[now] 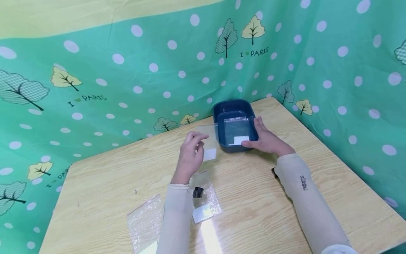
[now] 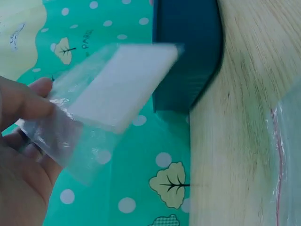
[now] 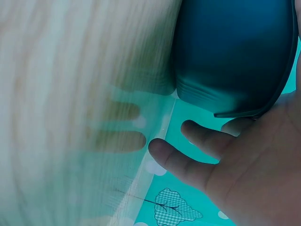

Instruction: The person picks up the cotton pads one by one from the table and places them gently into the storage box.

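My left hand (image 1: 191, 154) pinches a clear plastic zip bag (image 2: 89, 141) with a white label-like panel (image 2: 124, 87), held beside the left wall of a dark blue bin (image 1: 233, 147). Another clear zip bag (image 1: 233, 126) with a white panel (image 1: 241, 140) lies inside that bin. At the bin's right near corner is my right hand (image 1: 268, 139), its thumb over the rim and its other fingers along the outside. From the right wrist view, these fingers (image 3: 181, 162) look fairly straight and spread, next to the bin wall (image 3: 230, 52).
Two more clear zip bags lie on the wooden table, one (image 1: 206, 187) near my left forearm and another (image 1: 146, 220) to its left. A small black item (image 1: 198, 192) shows beside the left sleeve. A green patterned curtain (image 1: 142, 74) hangs along the table's back and right edges.
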Available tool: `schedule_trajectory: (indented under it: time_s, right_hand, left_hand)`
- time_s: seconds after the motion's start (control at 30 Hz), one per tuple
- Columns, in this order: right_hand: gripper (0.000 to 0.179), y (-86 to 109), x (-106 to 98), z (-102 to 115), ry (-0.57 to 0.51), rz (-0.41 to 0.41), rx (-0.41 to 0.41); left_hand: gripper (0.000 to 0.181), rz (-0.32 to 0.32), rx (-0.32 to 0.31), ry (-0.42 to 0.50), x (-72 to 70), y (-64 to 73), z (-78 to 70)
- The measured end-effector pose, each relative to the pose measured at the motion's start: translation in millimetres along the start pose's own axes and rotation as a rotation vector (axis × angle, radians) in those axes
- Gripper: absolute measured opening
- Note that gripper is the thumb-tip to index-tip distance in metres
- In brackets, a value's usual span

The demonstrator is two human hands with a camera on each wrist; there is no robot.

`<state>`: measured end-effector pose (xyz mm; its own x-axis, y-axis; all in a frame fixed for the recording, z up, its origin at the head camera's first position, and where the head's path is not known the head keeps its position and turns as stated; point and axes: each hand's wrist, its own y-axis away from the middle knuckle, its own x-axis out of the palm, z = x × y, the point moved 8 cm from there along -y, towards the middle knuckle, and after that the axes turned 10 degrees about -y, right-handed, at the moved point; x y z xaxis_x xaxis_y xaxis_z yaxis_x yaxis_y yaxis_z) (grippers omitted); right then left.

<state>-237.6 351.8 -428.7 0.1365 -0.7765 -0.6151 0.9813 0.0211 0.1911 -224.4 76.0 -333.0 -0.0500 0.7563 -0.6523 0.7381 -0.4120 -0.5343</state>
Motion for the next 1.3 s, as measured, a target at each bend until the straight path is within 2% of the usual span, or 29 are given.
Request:
schedule_trajectory:
  time_s: [0.13, 0.37, 0.53, 0.77, 1.07, 1.3]
  right_hand:
    - [0.121, -0.8, 1, -1, -0.01, 0.01, -0.019]
    - [0.12, -1.0, 0, 2, -0.021, 0.02, -0.039]
    - [0.12, -0.5, -1, -1, -0.036, 0.014, -0.042]
    - [0.12, -1.2, 0, -3, -0.028, 0.006, -0.053]
    - [0.122, -3.2, 0, -7, -0.019, -0.006, -0.044]
    - [0.122, -3.6, 0, -6, -0.024, -0.001, -0.044]
  left_hand:
    - [0.05, 0.034, -0.014, 0.074, 4.1, -0.7, 0.4]
    - [0.063, 0.039, 0.01, 0.063, 4.6, -6.4, -7.9]
    - [0.064, 0.038, 0.022, 0.053, 5.1, -17.3, -13.6]
    - [0.066, 0.085, 0.012, 0.028, 14.5, -38.8, -18.9]
    - [0.066, 0.196, -0.054, 0.008, 46.3, -72.9, -9.0]
    - [0.058, 0.277, -0.095, 0.0, 74.3, -90.9, -4.7]
